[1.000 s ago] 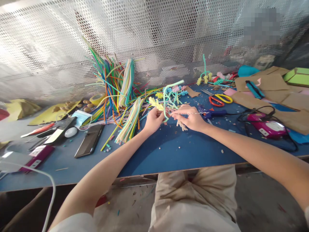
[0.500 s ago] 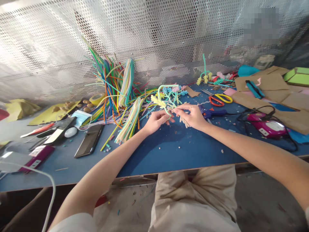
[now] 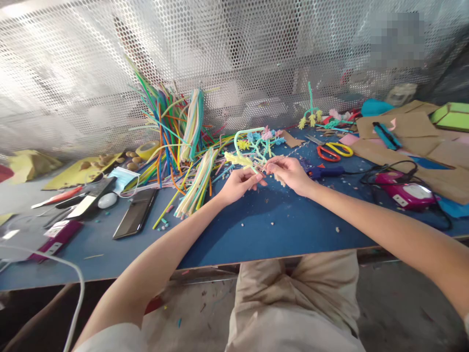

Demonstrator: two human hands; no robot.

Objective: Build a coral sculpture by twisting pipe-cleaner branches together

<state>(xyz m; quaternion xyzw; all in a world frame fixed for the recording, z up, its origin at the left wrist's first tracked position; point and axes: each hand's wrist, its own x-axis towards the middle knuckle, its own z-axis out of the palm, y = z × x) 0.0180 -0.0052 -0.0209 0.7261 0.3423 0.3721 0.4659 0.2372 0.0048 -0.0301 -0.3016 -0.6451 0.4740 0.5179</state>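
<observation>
My left hand [image 3: 242, 185] is closed in a pinch on a pale green pipe cleaner [image 3: 236, 141], which bends up and over in a hook. A fuzzy yellow pipe-cleaner flower [image 3: 237, 160] sticks out leftward above that hand. Close beside it, my right hand [image 3: 289, 174] pinches a thin pinkish twisted strand whose far end is hard to make out. Cream fuzzy pieces [image 3: 280, 181] show below the right fingers. The fingertips of both hands nearly meet above the blue table [image 3: 234, 230]. Behind them lie pipe-cleaner flowers [image 3: 266, 134] in blue and pink on green stems.
Pipe-cleaner bundles [image 3: 198, 183] lie left of the hands, near a phone [image 3: 135, 215]. To the right are scissors [image 3: 329, 153], a blue glue gun [image 3: 324, 170] with its cord, and a magenta power strip [image 3: 405, 190]. A perforated metal screen [image 3: 256, 58] stands behind.
The pale green pipe cleaner and yellow flower have shifted slightly left and tilted. The twisted strand no longer stretches out to the right past my right hand. Both hands stay close together.
</observation>
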